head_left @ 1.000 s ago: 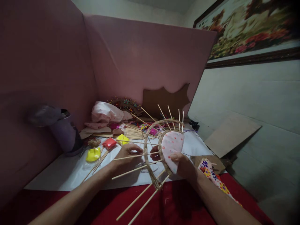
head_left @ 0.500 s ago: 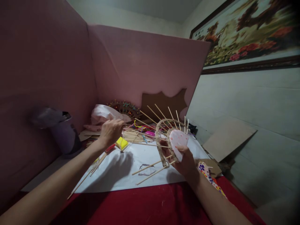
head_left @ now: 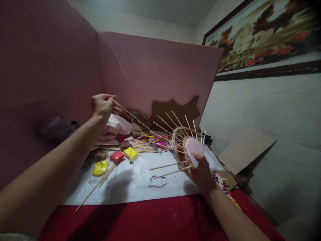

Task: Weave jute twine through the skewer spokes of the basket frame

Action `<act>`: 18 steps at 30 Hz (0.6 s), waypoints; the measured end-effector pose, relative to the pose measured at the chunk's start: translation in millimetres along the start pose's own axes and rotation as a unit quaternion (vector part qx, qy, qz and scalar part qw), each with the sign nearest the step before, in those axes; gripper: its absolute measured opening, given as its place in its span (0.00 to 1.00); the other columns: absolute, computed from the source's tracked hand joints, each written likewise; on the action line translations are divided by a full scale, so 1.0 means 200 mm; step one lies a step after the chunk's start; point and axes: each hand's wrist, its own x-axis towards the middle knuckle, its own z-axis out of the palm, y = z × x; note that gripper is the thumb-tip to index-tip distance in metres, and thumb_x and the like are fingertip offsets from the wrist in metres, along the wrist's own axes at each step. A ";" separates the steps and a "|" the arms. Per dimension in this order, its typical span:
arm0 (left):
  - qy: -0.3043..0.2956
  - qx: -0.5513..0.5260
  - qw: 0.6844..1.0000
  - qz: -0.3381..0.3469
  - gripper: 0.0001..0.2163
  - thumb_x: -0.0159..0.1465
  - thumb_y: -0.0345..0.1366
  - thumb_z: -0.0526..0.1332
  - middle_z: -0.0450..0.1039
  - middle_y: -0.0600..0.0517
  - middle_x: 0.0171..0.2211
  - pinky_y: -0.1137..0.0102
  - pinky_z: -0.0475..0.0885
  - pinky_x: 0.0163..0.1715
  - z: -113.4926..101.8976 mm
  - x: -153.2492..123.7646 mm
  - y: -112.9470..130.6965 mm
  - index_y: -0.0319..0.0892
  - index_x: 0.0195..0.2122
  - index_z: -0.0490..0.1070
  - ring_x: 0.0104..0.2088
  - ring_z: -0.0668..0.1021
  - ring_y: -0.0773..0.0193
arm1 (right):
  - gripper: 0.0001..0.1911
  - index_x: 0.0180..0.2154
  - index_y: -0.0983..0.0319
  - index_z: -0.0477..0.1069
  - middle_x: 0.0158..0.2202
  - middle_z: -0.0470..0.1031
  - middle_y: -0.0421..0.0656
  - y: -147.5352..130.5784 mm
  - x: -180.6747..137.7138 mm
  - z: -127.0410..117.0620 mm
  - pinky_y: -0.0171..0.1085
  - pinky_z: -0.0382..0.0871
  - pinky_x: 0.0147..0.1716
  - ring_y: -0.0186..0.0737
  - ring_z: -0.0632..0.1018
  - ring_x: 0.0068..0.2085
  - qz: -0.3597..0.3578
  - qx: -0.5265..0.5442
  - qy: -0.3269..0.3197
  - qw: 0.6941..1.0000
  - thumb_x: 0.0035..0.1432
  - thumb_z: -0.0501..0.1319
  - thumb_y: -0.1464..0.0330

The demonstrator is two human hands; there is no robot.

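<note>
My right hand [head_left: 201, 170] grips a half-round woven frame [head_left: 177, 147] by its white, red-spotted centre piece [head_left: 194, 149]. Thin wooden sticks [head_left: 164, 122] fan out from the frame, with twine woven around them in arcs. Raised at the left, my left hand [head_left: 104, 106] pinches a length of twine [head_left: 130, 114]. The twine runs down to the right, towards the sticks of the frame; where it joins is hard to make out. Below the frame, a small loop of pale scrap [head_left: 157, 181] lies on the white sheet [head_left: 135, 187].
Yellow packets [head_left: 131, 153] and a red packet [head_left: 116, 156] lie left of centre, beside loose sticks [head_left: 90, 195]. Behind are a bundle of sticks [head_left: 145, 146], crumpled spotted cloth [head_left: 119, 124] and a jagged brown cardboard [head_left: 175, 112]. Pink panels [head_left: 160, 70] stand at the back and left.
My left hand has moved up and to the left, drawing the twine out in a long slanting line. The woven frame in my right hand has shifted slightly right and tilted a little.
</note>
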 end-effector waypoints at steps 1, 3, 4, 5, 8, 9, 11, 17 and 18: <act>0.004 -0.030 1.000 0.000 0.09 0.60 0.35 0.53 0.73 0.49 0.21 0.73 0.69 0.15 0.00 0.01 0.05 0.34 0.33 0.68 0.15 0.73 0.67 | 0.15 0.34 0.62 0.72 0.34 0.78 0.45 0.00 0.00 0.00 0.44 0.72 0.43 0.48 0.76 0.44 0.001 0.005 0.000 1.000 0.39 0.57 0.69; 0.007 -0.092 0.996 0.015 0.10 0.60 0.38 0.54 0.73 0.50 0.22 0.74 0.70 0.15 -0.01 0.01 0.15 0.37 0.27 0.68 0.17 0.75 0.68 | 0.16 0.34 0.62 0.72 0.33 0.78 0.45 0.01 0.00 -0.01 0.44 0.73 0.43 0.48 0.76 0.43 0.011 0.016 0.001 1.000 0.38 0.58 0.69; 0.001 -0.132 0.991 0.028 0.11 0.59 0.40 0.56 0.73 0.50 0.22 0.74 0.70 0.15 -0.02 -0.01 0.21 0.37 0.26 0.68 0.18 0.75 0.68 | 0.16 0.34 0.62 0.72 0.33 0.78 0.44 0.02 0.01 -0.02 0.44 0.73 0.43 0.48 0.76 0.43 0.014 0.021 0.003 1.000 0.39 0.58 0.69; -0.015 -0.194 0.980 0.049 0.11 0.58 0.40 0.58 0.73 0.50 0.21 0.75 0.69 0.15 -0.04 -0.02 0.25 0.37 0.25 0.69 0.18 0.76 0.68 | 0.15 0.34 0.62 0.72 0.34 0.78 0.44 0.02 0.01 -0.02 0.45 0.73 0.43 0.47 0.76 0.43 0.015 0.025 0.007 1.000 0.39 0.59 0.69; -0.198 -0.251 0.945 0.069 0.09 0.51 0.39 0.65 0.74 0.50 0.19 0.74 0.69 0.15 -0.11 -0.07 0.32 0.36 0.26 0.74 0.16 0.75 0.67 | 0.17 0.36 0.61 0.71 0.34 0.78 0.44 0.02 0.01 -0.03 0.46 0.72 0.44 0.47 0.77 0.42 0.012 0.036 0.013 0.999 0.39 0.58 0.69; -0.312 -0.225 0.922 0.051 0.09 0.49 0.37 0.66 0.75 0.49 0.21 0.72 0.70 0.16 -0.13 -0.08 0.31 0.36 0.28 0.75 0.17 0.76 0.65 | 0.17 0.37 0.61 0.71 0.34 0.78 0.44 0.02 0.01 -0.03 0.46 0.72 0.44 0.46 0.77 0.42 0.003 0.040 0.013 0.999 0.39 0.58 0.69; -0.515 -0.114 0.849 -0.004 0.17 0.46 0.31 0.67 0.78 0.45 0.31 0.67 0.74 0.24 -0.14 -0.08 0.24 0.38 0.39 0.75 0.25 0.79 0.60 | 0.18 0.37 0.61 0.71 0.33 0.78 0.44 0.01 0.02 -0.02 0.47 0.72 0.44 0.47 0.77 0.42 -0.016 0.049 0.009 0.999 0.39 0.58 0.69; -0.393 0.185 0.901 -0.011 0.11 0.61 0.32 0.57 0.73 0.45 0.42 0.63 0.72 0.37 0.21 -0.05 -0.21 0.34 0.43 0.70 0.39 0.75 0.59 | 0.15 0.34 0.61 0.70 0.30 0.77 0.44 -0.01 0.01 0.00 0.48 0.73 0.42 0.47 0.78 0.40 -0.040 0.036 0.016 0.998 0.38 0.59 0.69; -0.385 0.213 0.898 -0.009 0.13 0.61 0.36 0.58 0.71 0.46 0.44 0.61 0.72 0.38 0.29 -0.06 -0.28 0.37 0.45 0.69 0.40 0.75 0.60 | 0.14 0.33 0.60 0.70 0.30 0.77 0.43 -0.01 0.01 -0.01 0.48 0.74 0.42 0.47 0.78 0.40 -0.056 0.027 0.022 0.998 0.39 0.60 0.69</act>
